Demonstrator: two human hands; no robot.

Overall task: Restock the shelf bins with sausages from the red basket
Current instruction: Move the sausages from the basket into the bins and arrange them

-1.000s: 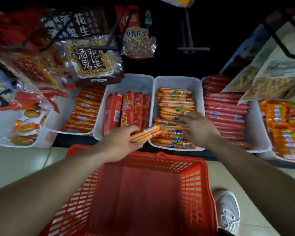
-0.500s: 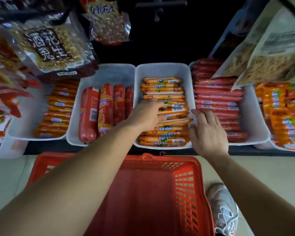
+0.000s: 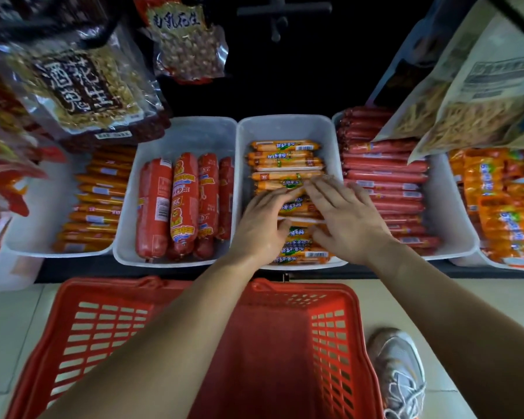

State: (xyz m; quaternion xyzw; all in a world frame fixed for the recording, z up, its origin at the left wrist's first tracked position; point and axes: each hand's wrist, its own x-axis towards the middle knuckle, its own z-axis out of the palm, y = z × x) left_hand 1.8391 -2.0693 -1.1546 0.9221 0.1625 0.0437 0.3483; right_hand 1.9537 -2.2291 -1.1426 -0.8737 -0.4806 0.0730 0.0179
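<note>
Orange sausages lie in the middle bin under the left hand and right hand, both flat, gripping nothing; the near basket shows none, so restocking seems nearly done.

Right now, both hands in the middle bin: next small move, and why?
Probably press the orange sausages level and square with the back rows: left hand and right hand both rest on them in the white bin, and those underneath look slightly uneven.

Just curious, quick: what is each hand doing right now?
Left hand: open, flat on the sausages.
Right hand: open, flat on them too.
</note>
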